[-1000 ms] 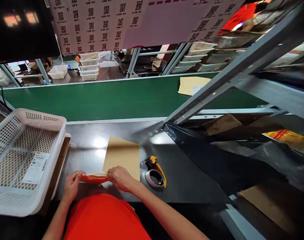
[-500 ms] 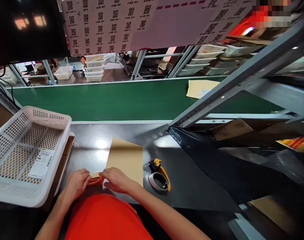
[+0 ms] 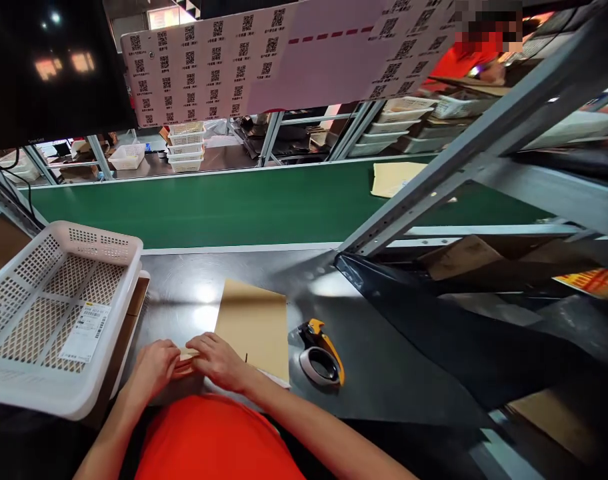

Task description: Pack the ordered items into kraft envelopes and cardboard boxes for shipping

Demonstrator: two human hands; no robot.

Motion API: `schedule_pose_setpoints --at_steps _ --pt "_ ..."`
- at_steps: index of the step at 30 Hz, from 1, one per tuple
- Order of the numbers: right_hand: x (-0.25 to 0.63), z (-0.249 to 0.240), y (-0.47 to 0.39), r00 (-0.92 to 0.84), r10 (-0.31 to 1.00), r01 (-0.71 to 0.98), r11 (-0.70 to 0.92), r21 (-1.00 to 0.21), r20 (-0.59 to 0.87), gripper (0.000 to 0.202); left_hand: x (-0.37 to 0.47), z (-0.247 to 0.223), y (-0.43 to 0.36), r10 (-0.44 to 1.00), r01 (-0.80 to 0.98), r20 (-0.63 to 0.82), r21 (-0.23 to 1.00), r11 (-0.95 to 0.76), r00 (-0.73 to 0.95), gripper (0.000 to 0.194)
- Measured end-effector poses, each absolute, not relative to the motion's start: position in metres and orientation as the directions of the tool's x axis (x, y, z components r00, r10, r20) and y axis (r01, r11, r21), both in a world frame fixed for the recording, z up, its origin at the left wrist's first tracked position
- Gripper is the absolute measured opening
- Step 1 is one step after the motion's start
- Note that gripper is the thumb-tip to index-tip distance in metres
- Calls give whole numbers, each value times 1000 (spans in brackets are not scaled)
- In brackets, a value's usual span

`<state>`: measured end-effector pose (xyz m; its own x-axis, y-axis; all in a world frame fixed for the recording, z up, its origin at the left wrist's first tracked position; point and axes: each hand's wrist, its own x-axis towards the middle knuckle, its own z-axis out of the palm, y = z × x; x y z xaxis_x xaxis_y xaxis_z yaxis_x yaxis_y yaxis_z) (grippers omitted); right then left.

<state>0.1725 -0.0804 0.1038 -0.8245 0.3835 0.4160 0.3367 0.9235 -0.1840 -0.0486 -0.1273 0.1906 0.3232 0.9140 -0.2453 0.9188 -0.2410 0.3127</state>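
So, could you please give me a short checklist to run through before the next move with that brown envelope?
1. Both hands on the flap end: left hand and right hand press there: ok.
2. Brown envelope lies flat on the dark worktable: ok.
3. Flap sealed: hidden under the hands: cannot tell.
4. Tape dispenser lies beside the envelope, apart from it: ok.
5. White basket holds a label: ok.
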Motion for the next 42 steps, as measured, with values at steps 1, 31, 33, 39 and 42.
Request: schedule_pose_setpoints --at_steps 1,31,33,39,42 --pt "171 109 -84 -807 398 342 917 -203 436 20 -48 194 -132 920 918 -221 308 -248 323 36" --pt "203 118 -95 -806 440 348 893 -283 397 24 -11 180 -120 835 865 -308 374 -335 457 33" --pt "203 120 -100 -811 451 343 883 -321 374 26 -5 178 -116 815 879 -363 339 -336 452 30" --pt "211 145 -109 -779 517 332 821 -464 356 28 -5 201 -110 765 836 -353 336 -434 539 27" --pt "221 158 -108 -722 524 349 839 -416 452 18 -18 216 -115 807 803 -228 417 -425 545 30"
